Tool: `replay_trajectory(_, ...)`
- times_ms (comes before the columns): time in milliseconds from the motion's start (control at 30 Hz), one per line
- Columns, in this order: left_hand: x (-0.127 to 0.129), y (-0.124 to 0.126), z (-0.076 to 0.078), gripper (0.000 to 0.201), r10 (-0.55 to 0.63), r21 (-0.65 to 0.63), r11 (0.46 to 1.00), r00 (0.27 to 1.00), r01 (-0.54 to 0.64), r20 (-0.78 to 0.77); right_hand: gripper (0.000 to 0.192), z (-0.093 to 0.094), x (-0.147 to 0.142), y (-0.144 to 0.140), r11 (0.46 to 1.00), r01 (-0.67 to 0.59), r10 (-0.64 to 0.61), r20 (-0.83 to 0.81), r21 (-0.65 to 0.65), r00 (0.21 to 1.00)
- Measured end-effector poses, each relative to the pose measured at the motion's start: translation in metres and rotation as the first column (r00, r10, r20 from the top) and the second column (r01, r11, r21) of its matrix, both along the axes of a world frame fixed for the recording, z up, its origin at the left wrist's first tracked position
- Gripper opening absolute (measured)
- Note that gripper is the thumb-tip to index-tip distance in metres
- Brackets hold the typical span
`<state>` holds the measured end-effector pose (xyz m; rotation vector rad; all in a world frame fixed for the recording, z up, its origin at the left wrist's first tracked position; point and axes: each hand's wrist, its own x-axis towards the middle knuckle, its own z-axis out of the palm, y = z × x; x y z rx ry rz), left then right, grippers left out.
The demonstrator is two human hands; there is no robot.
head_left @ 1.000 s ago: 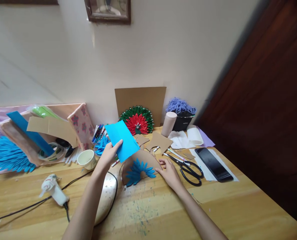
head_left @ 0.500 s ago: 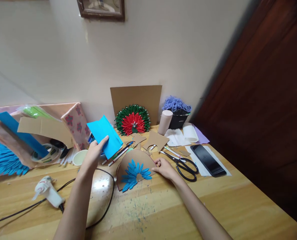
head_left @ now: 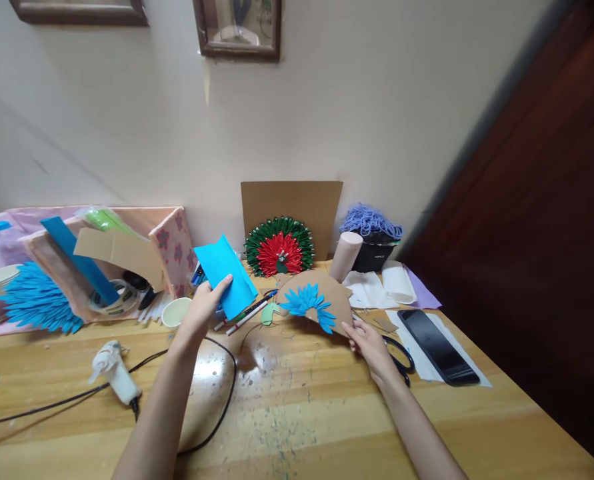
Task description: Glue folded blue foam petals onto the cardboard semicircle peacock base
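A wooden desk is carrying everything here, its bare planks stretching out below both sets of fingers. A brown cardboard sheet is leaning on the wall well beyond the fingers, with a red and green paper fan standing in front of it. Far off to the left of the left fingers, a pile of blue paper petals is lying beside a cardboard box.

The cardboard half-disc, with blue petals glued near its middle, is being held up off the desk, tilted; the right hand is gripping its lower right edge, fingers clamped on the card. The blue paper sheet is standing raised in the left hand, thumb across its front and the other fingers closed behind it, so the sheet is rising just above the fingers.

A black phone is lying on white paper to the right of the right fingers. A glue gun is resting well left of the left fingers, its black cord running under the forearm. Black scissors are lying just beside the right fingers, partly hidden by the hand. A paper cup is sitting just left of the left fingers. Two markers are lying between the two hands, below the blue sheet.
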<state>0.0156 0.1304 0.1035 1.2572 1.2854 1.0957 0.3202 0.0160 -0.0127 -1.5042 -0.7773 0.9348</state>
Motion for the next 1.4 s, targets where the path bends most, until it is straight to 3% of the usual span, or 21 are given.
replay_trajectory(133, 0.004, -0.001, -0.002, 0.046, -0.055, 0.034, 0.998, 0.994, 0.058, -0.093, 0.053, -0.008, 0.007, 0.003, 0.987, 0.154, -0.155, 0.007, 0.044, 0.988)
replay_trajectory(200, 0.008, -0.003, -0.004, 0.039, -0.109, 0.061, 0.991, 0.983, 0.119, -0.149, 0.057, -0.009, 0.012, 0.001, 0.974, 0.220, -0.226, 0.127, 0.056, 0.966)
replay_trajectory(233, 0.012, -0.004, -0.006, 0.035, -0.132, 0.077, 0.986, 0.975, 0.148, -0.177, 0.057, -0.008, 0.013, -0.001, 0.957, 0.279, -0.290, 0.238, 0.079, 0.927)
replay_trajectory(300, 0.021, -0.007, -0.010, 0.028, -0.170, 0.106, 0.974, 0.957, 0.199, -0.234, 0.058, -0.002, 0.011, -0.007, 0.897, 0.400, -0.440, 0.471, 0.190, 0.764)
replay_trajectory(333, 0.027, -0.009, -0.014, 0.024, -0.188, 0.120, 0.967, 0.947, 0.225, -0.262, 0.057, 0.002, 0.007, -0.009, 0.867, 0.427, -0.495, 0.544, 0.257, 0.677)
replay_trajectory(367, 0.033, -0.012, -0.018, 0.021, -0.209, 0.133, 0.958, 0.935, 0.255, -0.286, 0.055, 0.006, 0.000, -0.012, 0.861, 0.411, -0.506, 0.575, 0.299, 0.643)
replay_trajectory(400, 0.041, -0.015, -0.023, 0.019, -0.231, 0.144, 0.947, 0.922, 0.286, -0.311, 0.051, 0.010, -0.009, -0.014, 0.884, 0.358, -0.468, 0.571, 0.302, 0.675)
replay_trajectory(433, 0.049, -0.020, -0.028, 0.018, -0.253, 0.152, 0.936, 0.906, 0.318, -0.339, 0.046, 0.013, -0.020, -0.015, 0.929, 0.258, -0.364, 0.535, 0.264, 0.762)
replay_trajectory(467, 0.057, -0.024, -0.033, 0.017, -0.263, 0.157, 0.927, 0.890, 0.340, -0.372, 0.042, 0.016, -0.031, -0.016, 0.978, 0.082, -0.163, 0.456, 0.192, 0.875)
replay_trajectory(500, 0.065, -0.030, -0.038, 0.017, -0.263, 0.160, 0.922, 0.873, 0.353, -0.411, 0.042, 0.016, -0.043, -0.015, 0.988, -0.076, 0.030, 0.326, 0.131, 0.945)
replay_trajectory(533, 0.072, -0.036, -0.042, 0.017, -0.264, 0.161, 0.916, 0.854, 0.368, -0.449, 0.044, 0.016, -0.054, -0.015, 0.980, -0.175, 0.156, 0.179, 0.094, 0.971)
replay_trajectory(600, 0.084, -0.048, -0.049, 0.021, -0.290, 0.151, 0.901, 0.825, 0.406, -0.485, 0.046, 0.014, -0.071, -0.014, 0.957, -0.278, 0.281, -0.029, 0.087, 0.959)
replay_trajectory(767, 0.096, -0.065, -0.055, 0.024, -0.322, 0.082, 0.895, 0.761, 0.439, -0.564, 0.042, 0.013, -0.075, -0.013, 0.955, -0.278, 0.295, -0.220, 0.105, 0.930)
replay_trajectory(900, 0.097, -0.066, -0.057, 0.032, -0.302, 0.080, 0.895, 0.730, 0.438, -0.613, 0.048, 0.011, -0.067, -0.013, 0.967, -0.240, 0.253, -0.206, 0.089, 0.945)
replay_trajectory(1033, 0.094, -0.065, -0.067, 0.035, -0.332, 0.063, 0.897, 0.763, 0.437, -0.555, 0.049, 0.004, -0.066, -0.012, 0.964, -0.251, 0.264, -0.188, 0.089, 0.946)
replay_trajectory(1167, 0.075, -0.067, -0.078, 0.032, -0.378, -0.010, 0.904, 0.787, 0.428, -0.487, 0.046, -0.004, -0.068, -0.012, 0.962, -0.251, 0.264, -0.136, 0.102, 0.955)
replay_trajectory(1267, 0.049, -0.065, -0.084, 0.024, -0.233, 0.079, 0.935, 0.768, 0.345, -0.597, 0.041, -0.009, -0.070, -0.013, 0.960, -0.265, 0.269, -0.038, 0.087, 0.962)
replay_trajectory(1400, 0.020, -0.055, -0.091, 0.020, 0.086, 0.269, 0.930, 0.565, 0.249, -0.821, 0.033, -0.013, -0.075, -0.013, 0.958, -0.275, 0.270, 0.070, 0.075, 0.960)
